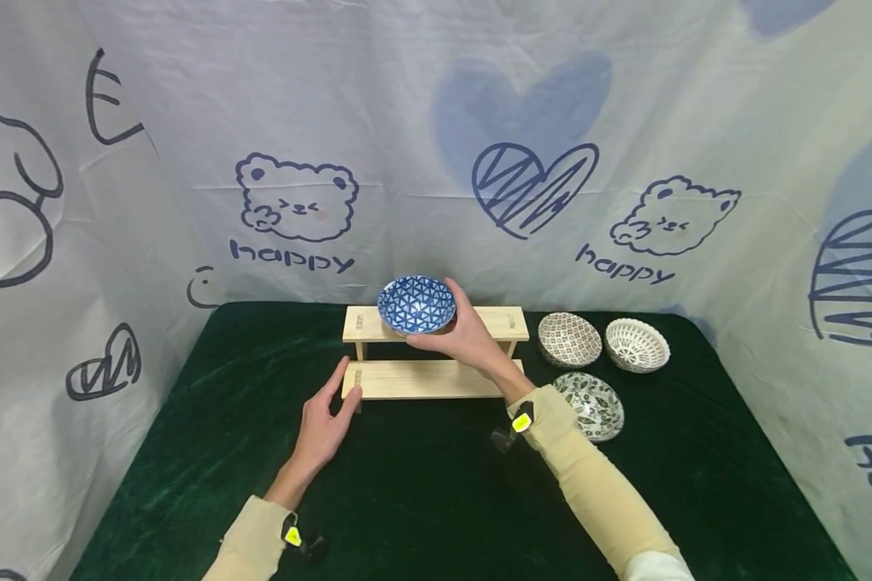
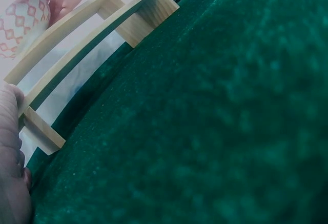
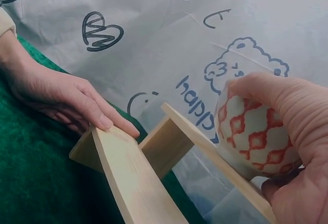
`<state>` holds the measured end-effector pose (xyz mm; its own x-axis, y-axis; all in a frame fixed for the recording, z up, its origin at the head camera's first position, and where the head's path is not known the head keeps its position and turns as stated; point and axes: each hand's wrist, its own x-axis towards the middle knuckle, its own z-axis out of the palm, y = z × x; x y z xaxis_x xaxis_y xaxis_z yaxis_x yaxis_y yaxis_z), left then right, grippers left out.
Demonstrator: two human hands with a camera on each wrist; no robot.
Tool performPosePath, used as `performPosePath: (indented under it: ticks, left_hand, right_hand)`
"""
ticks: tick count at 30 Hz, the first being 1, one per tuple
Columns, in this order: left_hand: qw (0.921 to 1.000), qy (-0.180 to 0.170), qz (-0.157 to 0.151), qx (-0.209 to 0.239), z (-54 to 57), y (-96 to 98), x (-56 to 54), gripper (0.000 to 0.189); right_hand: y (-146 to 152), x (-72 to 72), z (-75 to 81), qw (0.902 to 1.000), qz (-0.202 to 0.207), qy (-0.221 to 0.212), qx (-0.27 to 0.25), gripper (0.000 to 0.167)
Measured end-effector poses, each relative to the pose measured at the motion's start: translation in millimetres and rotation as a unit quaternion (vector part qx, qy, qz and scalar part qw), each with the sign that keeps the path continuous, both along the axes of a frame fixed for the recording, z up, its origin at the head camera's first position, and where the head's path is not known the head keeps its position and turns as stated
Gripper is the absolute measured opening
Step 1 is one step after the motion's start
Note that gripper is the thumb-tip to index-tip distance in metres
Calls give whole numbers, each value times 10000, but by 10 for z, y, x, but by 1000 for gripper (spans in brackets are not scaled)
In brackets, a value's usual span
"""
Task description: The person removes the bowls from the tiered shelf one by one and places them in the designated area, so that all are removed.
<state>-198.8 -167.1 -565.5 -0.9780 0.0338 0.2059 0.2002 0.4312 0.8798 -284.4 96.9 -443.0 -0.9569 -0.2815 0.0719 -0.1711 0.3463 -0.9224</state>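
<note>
In my right hand is a small bowl, gripped by its right side with the thumb and fingers. Its inside has blue and white triangles; the outside of the bowl carries red diamonds on white. The bowl is at the upper board of a two-tier wooden rack, left of its middle, tilted toward the head camera. My left hand touches the left end of the lower board, its fingers fairly straight, as the left hand also shows in the right wrist view.
Right of the rack stand a brown-patterned bowl and a white ribbed bowl. A leaf-patterned dish lies nearer, partly behind my right sleeve. Dark green cloth covers the table; a printed white curtain hangs behind.
</note>
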Motion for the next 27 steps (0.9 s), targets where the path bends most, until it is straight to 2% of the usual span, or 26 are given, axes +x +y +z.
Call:
performPosePath:
  ticks: [10,21,27]
  left_hand:
    - [10000,75,-13,-30,24,-13,-34,66]
    - [9999,116,51,-21,-38,10,5,66]
    - [9999,121,64,-15,-33,6,5,67]
  right_hand:
    - [-58,-30,29,9997,-100,134,-162,120]
    - [-84,8,-84,9975,-471,427,-308,114]
    - [-66,26,-76,9958,-599,539,-442,111]
